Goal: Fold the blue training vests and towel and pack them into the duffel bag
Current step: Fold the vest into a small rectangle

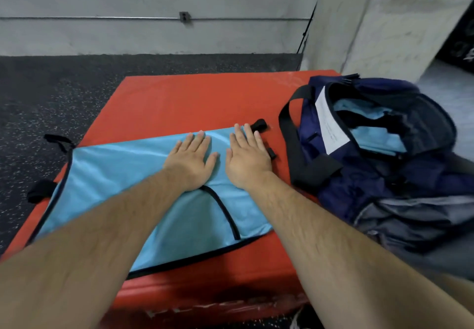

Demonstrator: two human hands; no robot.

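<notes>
Both hands are pressing flat, fingers straight and released: left hand (191,160) and right hand (246,159) side by side on the blue vest (123,174), which is lying spread on the red mat (192,98). The open duffel bag (372,174) is sitting just right of it, light-blue fabric (379,137) inside

Blue vest (123,174) lies flat beside open navy duffel bag (359,182).

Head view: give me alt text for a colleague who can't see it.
The left hand and right hand press flat on a light blue vest spread over a red mat. To its right an open navy duffel bag already holds light blue fabric.
</notes>
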